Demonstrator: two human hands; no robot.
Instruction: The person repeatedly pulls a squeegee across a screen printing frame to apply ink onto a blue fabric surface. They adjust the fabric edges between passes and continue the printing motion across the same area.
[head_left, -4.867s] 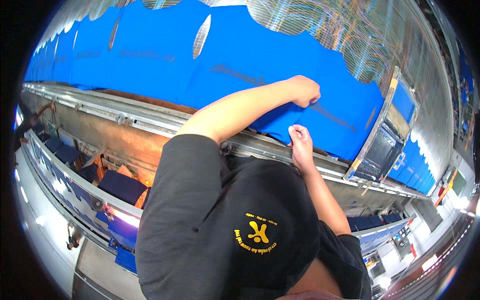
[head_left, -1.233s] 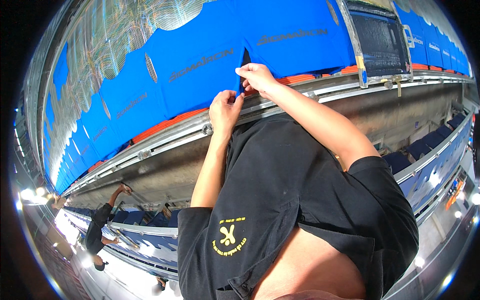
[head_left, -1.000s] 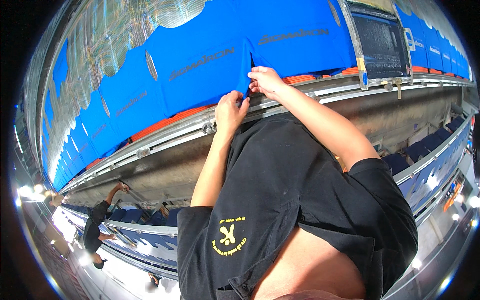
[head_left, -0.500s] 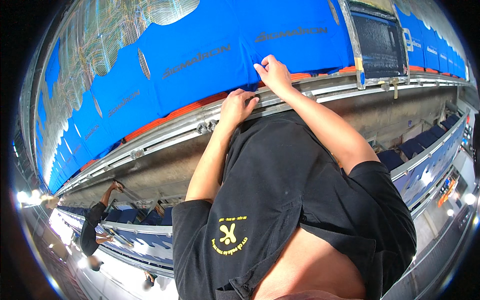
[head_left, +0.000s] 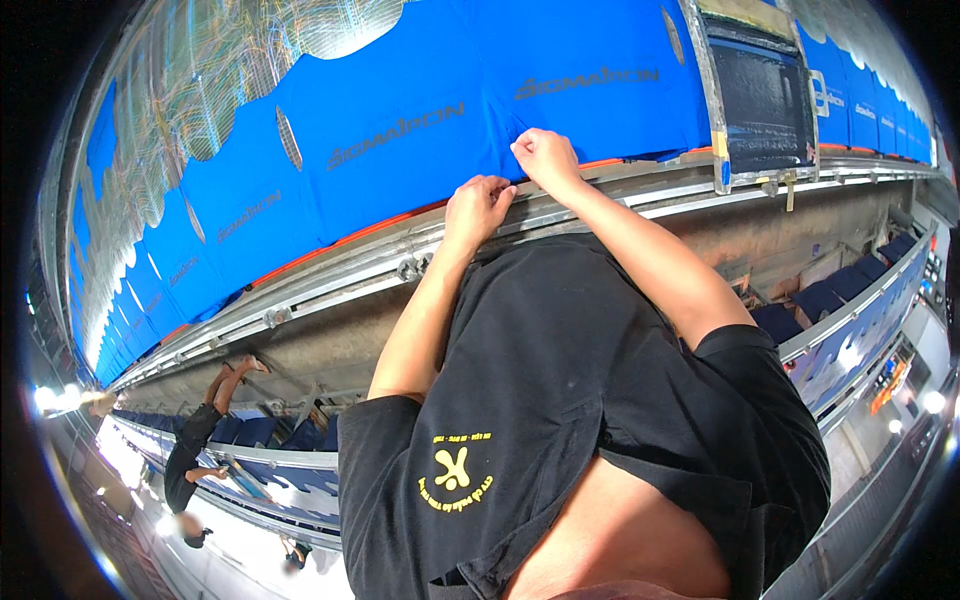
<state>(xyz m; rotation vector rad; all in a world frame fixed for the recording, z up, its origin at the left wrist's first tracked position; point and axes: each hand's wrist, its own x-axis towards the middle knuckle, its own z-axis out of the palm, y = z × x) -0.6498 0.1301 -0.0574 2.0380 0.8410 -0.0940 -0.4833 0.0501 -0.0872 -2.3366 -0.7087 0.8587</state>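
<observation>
Blue fabric panels (head_left: 400, 170) with dark grey printing lie along a long table. My right hand (head_left: 547, 160) is closed in a pinch at the front edge of the fabric, where two panels meet. Beside it on the left, my left hand (head_left: 480, 208) bends its fingers over the same edge, thumb toward the right hand. Folds in the cloth run up from between the hands. The fingertips are partly hidden, so the exact grip on the cloth is hard to see.
A framed printing screen (head_left: 760, 100) with a dark panel stands on the table to the right. A metal rail (head_left: 330, 280) with small clamps follows the table's front edge. Another person (head_left: 190, 450) works at the far left, by a rack of dark blue pieces (head_left: 255, 430).
My right hand has come down toward the table's front edge, its fingers more curled. The fabric edge has shifted nearer me, covering more of the orange strip. The left hand has barely moved.
</observation>
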